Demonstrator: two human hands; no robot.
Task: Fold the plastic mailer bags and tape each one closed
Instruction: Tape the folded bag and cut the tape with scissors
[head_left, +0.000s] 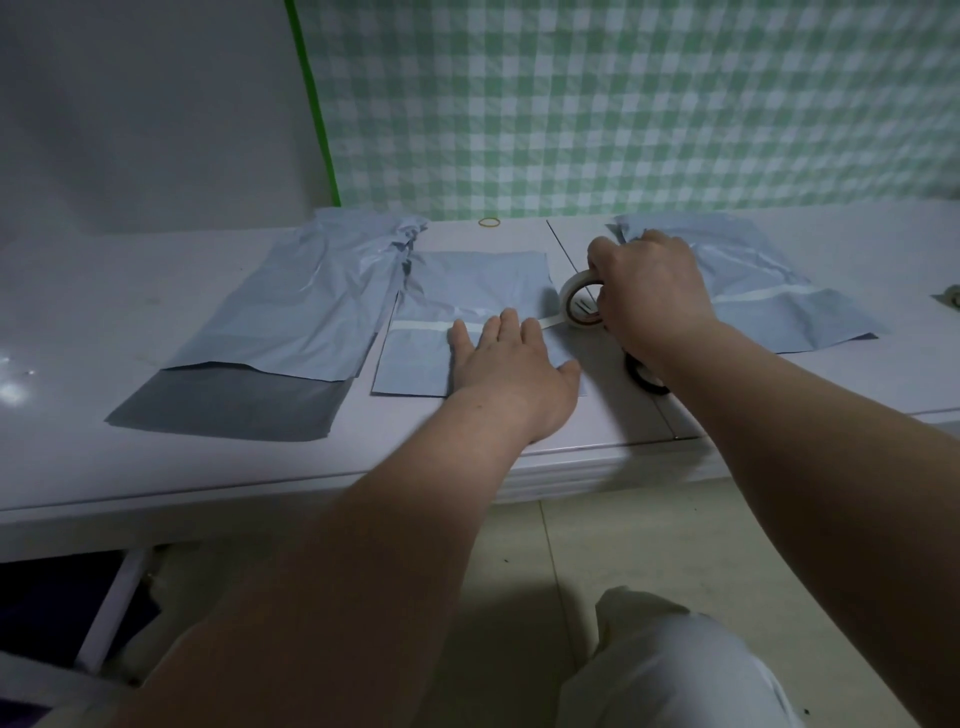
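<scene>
Far left on table (156, 467): stack of unfolded bags (291, 312), flat, grey flap showing at the near end, no tape on them. Not started.

Centre: middle bag (467, 286), folded over, white strip (421, 326) laid across the fold. Left hand (511, 364) lies palm down on it with fingers straight and together, fingertips on the strip, pressing bag and tape to the table.

The strip runs on to the right off the bag edge, uncut, into the roll (574, 291). Right hand (652, 291) has its fingers curled round the roll, which stands on edge just beside the bag.

A black ring (641, 376) lies under the right wrist, partly hidden; can't tell what it is. Rubber band (489, 222) sits at the back edge.

Right: done bags (779, 312), folded, with a tape line across the top one. Count unclear.

Progress, judged: right pile finished, middle bag folded and mid-taping. Left to do on it: cut or tear the strip and smooth it down. Then the whole left stack.
</scene>
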